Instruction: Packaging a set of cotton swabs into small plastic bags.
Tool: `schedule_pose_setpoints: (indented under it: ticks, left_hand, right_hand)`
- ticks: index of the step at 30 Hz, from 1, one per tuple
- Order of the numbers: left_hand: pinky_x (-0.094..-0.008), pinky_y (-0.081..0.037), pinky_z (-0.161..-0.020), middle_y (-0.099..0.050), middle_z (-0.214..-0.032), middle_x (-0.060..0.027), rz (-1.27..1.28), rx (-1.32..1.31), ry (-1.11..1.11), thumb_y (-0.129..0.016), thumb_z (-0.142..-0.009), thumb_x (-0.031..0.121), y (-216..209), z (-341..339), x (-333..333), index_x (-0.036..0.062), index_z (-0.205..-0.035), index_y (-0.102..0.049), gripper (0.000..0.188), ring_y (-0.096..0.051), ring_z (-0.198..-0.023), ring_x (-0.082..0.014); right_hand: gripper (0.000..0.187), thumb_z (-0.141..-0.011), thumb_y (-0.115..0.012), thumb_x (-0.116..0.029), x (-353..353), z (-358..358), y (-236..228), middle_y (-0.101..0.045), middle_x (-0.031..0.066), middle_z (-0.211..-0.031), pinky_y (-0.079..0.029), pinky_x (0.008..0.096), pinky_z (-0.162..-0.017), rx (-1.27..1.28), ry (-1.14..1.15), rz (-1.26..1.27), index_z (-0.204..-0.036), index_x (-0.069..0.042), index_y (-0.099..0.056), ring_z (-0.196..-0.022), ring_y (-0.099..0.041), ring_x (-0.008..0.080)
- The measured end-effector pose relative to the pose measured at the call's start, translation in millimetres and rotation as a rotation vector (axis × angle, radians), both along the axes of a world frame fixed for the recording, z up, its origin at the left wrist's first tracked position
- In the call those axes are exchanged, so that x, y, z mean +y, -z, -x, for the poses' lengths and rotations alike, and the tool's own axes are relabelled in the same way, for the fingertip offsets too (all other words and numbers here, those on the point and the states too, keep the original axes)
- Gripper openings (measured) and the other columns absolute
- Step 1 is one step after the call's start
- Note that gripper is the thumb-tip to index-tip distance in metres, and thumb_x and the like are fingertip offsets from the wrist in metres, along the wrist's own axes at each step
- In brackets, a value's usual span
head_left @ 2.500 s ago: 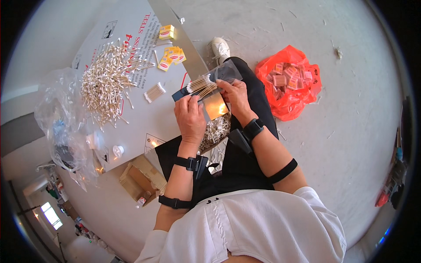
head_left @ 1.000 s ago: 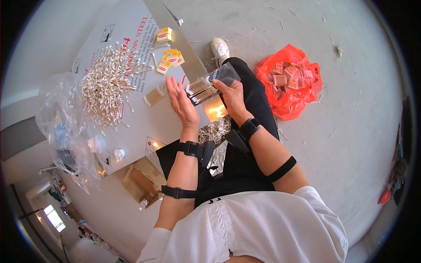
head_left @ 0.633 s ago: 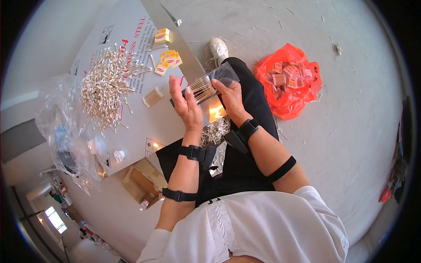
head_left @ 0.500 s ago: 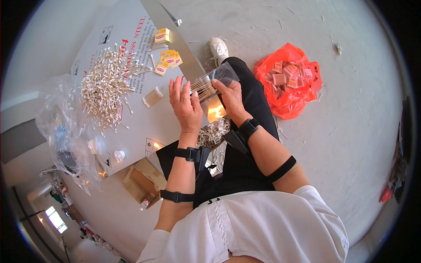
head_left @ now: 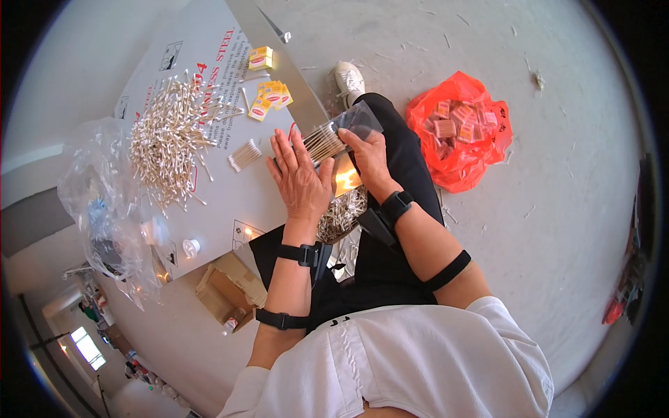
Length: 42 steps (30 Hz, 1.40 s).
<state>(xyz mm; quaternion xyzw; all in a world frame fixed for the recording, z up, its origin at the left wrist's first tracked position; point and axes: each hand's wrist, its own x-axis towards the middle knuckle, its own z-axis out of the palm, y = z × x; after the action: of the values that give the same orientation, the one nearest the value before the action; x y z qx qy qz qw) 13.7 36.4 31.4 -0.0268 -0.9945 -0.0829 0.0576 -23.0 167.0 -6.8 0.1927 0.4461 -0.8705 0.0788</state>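
Observation:
A clear plastic sleeve [head_left: 364,120] holding a row of cotton swabs [head_left: 322,143] is pinched between the thumb and fingers of my right hand [head_left: 371,157], over the table's edge near my knee. Against the left end of that row lies my left hand [head_left: 300,182], its fingers stretched out and its back turned up; it grips nothing. A small, even row of swabs [head_left: 244,155] rests on the table left of my left fingers. Further left is a big loose heap of cotton swabs [head_left: 169,143]. More swabs [head_left: 341,214] lie below my hands, beside my thigh.
Yellow packets [head_left: 270,99] and a yellow box [head_left: 260,57] sit along the far side of the metal table [head_left: 209,209]. A crumpled clear bag [head_left: 104,209] hangs at its left edge. On the floor are a red plastic bag [head_left: 453,175] of pink packs and an open cardboard box [head_left: 221,289].
My left hand has turned and spread flatter, its thumb shifting right across the lower end of the swabs. My right hand keeps its hold on the sleeve, nearly in place.

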Motion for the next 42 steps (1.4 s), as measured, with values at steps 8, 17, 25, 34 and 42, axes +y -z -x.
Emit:
schedule_pose_setpoints:
  ticks: [8,17,25,34,42]
  left_hand:
    - [-0.0565,-0.010,-0.116,-0.017,-0.158,-0.0217,0.022,-0.096,0.130,-0.049,-0.091,0.058,0,-1,8,-0.0013,-0.150,-0.020,0.089,-0.013,-0.148,-0.0357]
    - [-0.0553,-0.011,-0.116,-0.017,-0.158,-0.0214,-0.083,-0.116,0.162,-0.044,-0.094,0.058,3,-6,3,-0.0009,-0.151,-0.017,0.086,-0.015,-0.147,-0.0344]
    - [-0.0552,-0.012,-0.116,-0.018,-0.158,-0.0213,-0.029,-0.080,0.153,-0.044,-0.094,0.055,5,1,0,-0.0001,-0.152,-0.017,0.084,-0.016,-0.147,-0.0335]
    - [-0.0544,-0.011,-0.117,-0.018,-0.158,-0.0221,-0.011,-0.063,0.161,-0.048,-0.094,0.053,6,3,2,-0.0010,-0.151,-0.017,0.085,-0.016,-0.147,-0.0343]
    - [-0.0544,-0.011,-0.117,-0.017,-0.158,-0.0223,-0.031,-0.060,0.144,-0.047,-0.094,0.053,8,3,6,-0.0005,-0.151,-0.017,0.084,-0.016,-0.147,-0.0348]
  right_hand:
    - [0.010,-0.087,-0.066,-0.007,1,0,8,-0.069,0.0000,-0.082,-0.048,0.0247,-0.066,0.014,-0.002,-0.056,-0.089,0.001,-0.071,-0.071,-0.060,0.0075]
    - [0.011,-0.087,-0.066,-0.008,1,0,6,-0.069,0.0001,-0.082,-0.048,0.0245,-0.065,0.018,-0.016,-0.046,-0.089,0.001,-0.071,-0.070,-0.060,0.0074]
    - [0.010,-0.087,-0.066,-0.008,7,-8,-4,-0.066,0.0006,-0.076,-0.044,0.0241,-0.060,-0.081,0.027,0.008,-0.082,0.000,-0.068,-0.065,-0.057,0.0076]
    - [0.018,-0.081,-0.069,-0.003,11,-9,7,-0.058,0.0001,-0.064,-0.040,0.0253,-0.051,-0.108,0.015,-0.044,-0.067,-0.003,-0.058,-0.054,-0.051,0.0084]
    - [0.010,-0.084,-0.070,-0.008,12,-7,-2,-0.064,0.0010,-0.074,-0.043,0.0241,-0.054,-0.062,0.080,-0.010,-0.087,0.001,-0.068,-0.060,-0.056,0.0084]
